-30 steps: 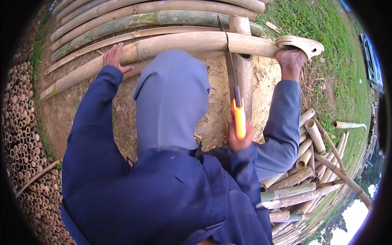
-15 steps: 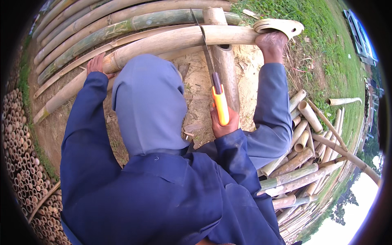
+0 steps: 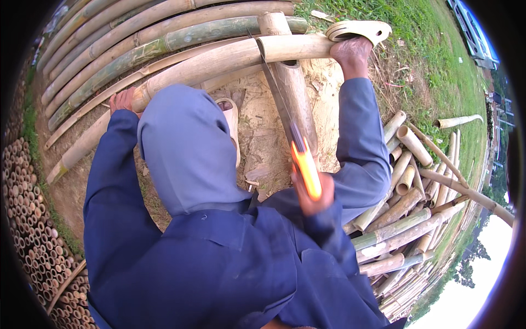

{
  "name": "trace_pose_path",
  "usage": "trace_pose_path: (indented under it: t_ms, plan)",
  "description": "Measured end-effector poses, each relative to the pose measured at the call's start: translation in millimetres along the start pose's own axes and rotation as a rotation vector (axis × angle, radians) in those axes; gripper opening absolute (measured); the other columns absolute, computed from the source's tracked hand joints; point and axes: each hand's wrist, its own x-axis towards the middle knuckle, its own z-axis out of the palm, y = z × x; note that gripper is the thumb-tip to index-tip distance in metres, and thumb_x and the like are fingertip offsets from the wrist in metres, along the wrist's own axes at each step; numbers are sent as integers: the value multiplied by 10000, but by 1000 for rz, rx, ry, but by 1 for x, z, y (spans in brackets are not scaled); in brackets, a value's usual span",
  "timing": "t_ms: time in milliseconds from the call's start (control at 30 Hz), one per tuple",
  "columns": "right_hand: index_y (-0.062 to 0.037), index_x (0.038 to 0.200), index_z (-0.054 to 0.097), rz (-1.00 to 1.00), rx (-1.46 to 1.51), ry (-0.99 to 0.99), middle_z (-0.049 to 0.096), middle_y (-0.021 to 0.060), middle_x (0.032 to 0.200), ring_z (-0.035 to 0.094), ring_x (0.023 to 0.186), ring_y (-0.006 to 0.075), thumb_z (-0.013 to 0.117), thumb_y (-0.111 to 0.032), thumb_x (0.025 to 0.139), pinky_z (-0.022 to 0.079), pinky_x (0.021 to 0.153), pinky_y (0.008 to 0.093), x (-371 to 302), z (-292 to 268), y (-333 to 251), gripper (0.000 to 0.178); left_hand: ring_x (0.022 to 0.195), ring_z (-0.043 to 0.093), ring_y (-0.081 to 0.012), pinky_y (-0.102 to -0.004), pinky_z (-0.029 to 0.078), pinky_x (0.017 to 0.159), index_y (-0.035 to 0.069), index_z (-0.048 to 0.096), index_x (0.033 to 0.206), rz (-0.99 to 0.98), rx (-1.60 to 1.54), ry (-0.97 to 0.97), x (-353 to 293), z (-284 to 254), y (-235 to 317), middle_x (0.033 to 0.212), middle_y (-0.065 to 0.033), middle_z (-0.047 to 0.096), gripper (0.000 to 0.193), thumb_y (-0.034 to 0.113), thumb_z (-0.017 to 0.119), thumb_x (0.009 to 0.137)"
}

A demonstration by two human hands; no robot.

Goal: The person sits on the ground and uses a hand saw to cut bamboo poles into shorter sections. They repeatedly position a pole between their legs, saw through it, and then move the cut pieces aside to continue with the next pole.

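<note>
A thick pale bamboo pole (image 3: 208, 66) lies crosswise ahead of me. My left hand (image 3: 124, 101) is closed around its left part. The orange handle of a handsaw (image 3: 308, 170) is in my right hand (image 3: 324, 192), which is slightly blurred. The saw's blade (image 3: 278, 93) slants away from me, its far part against a dark cut line in the pole. Beneath, a bamboo support (image 3: 300, 104) runs toward me near the cut. My right foot, in a cream clog (image 3: 359, 30), presses on the pole's right end.
Several long bamboo poles (image 3: 181, 35) lie side by side beyond. Cut bamboo pieces (image 3: 402, 205) are heaped at right, with a long thin pole (image 3: 487, 205) sticking out. Stacked bamboo ends (image 3: 38, 236) line the left. A grey hood (image 3: 186, 148) blocks part of the ground.
My right hand has pulled the saw back toward me and slightly right. My left hand keeps its hold on the pole. The whole view has shifted a little, and another clog now shows beside the hood.
</note>
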Motion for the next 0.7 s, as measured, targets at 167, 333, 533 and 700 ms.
trace_pose_path:
  t_ms: [167, 333, 533, 700]
  plan:
    - [37, 877, 656, 43, 15, 44, 618, 150, 653, 611, 607, 198, 694, -85, 924, 475, 579, 398, -3, 0, -11, 135, 1353, 514, -172, -474, 213, 1195, 214, 497, 1449, 8, 57, 3, 4, 12, -2, 1382, 13, 597, 893, 420, 849, 654]
    - [11, 845, 638, -116, 11, 74, 594, 167, 643, 568, 548, 250, 688, -98, 925, 457, 561, 409, 12, 12, 1, 144, 1347, 517, -161, -474, 212, 1194, 229, 496, 1453, -38, 72, -15, 6, 20, -6, 1384, 26, 596, 824, 392, 807, 708]
    - [34, 965, 699, -95, -32, 69, 660, 165, 723, 655, 614, 275, 705, -79, 908, 516, 619, 388, -6, 1, 12, 126, 1347, 518, -139, -474, 211, 1191, 257, 496, 1454, -84, 56, -53, 1, 22, 2, 1388, 35, 601, 677, 404, 699, 825]
    - [16, 921, 669, -94, 29, 121, 644, 133, 733, 592, 614, 224, 736, -95, 913, 504, 629, 370, 23, 15, 23, 130, 1345, 520, -121, -473, 211, 1188, 280, 494, 1455, -66, 146, -58, 2, 11, 4, 1386, 38, 606, 568, 421, 604, 916]
